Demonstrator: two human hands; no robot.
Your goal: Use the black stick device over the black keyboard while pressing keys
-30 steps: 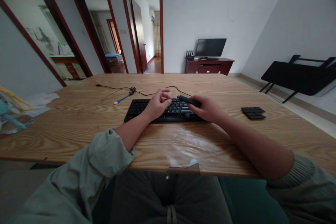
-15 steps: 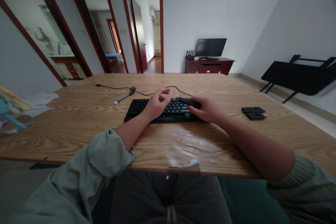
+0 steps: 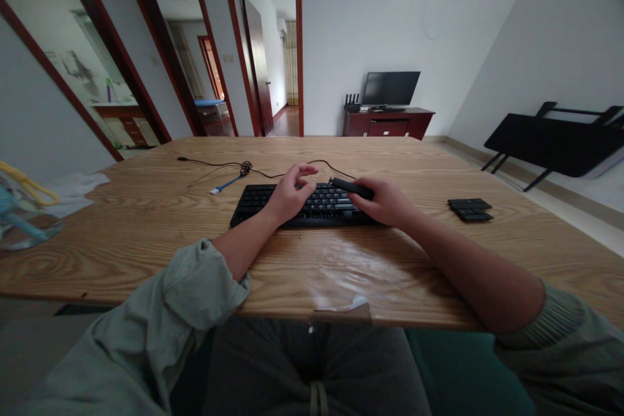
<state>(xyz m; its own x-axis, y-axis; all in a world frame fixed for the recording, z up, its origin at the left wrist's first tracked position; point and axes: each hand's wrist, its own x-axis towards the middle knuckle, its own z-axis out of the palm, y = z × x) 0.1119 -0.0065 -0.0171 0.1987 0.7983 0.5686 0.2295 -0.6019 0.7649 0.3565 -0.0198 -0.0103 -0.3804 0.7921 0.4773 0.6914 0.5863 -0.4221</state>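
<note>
A black keyboard lies on the wooden table in front of me, its middle and right end partly hidden by my hands. My left hand is over its left-middle part, fingers loosely curved, with a gap between thumb and fingertips and nothing clear in it. My right hand is closed around a slim black stick-like tool. The tool slants left over the keys, its narrow tip close to my left fingertips. I cannot make out its exact kind or whether the tip touches a key.
Beyond the keyboard lie a black cable and a thin blue piece with a white end. Small flat black pieces are on the right. A light-blue and yellow object stands at the left edge. Brown tape covers the near edge.
The tool in my right hand has tilted slightly, its tip rising a little off the keys. My left hand stays almost in place.
</note>
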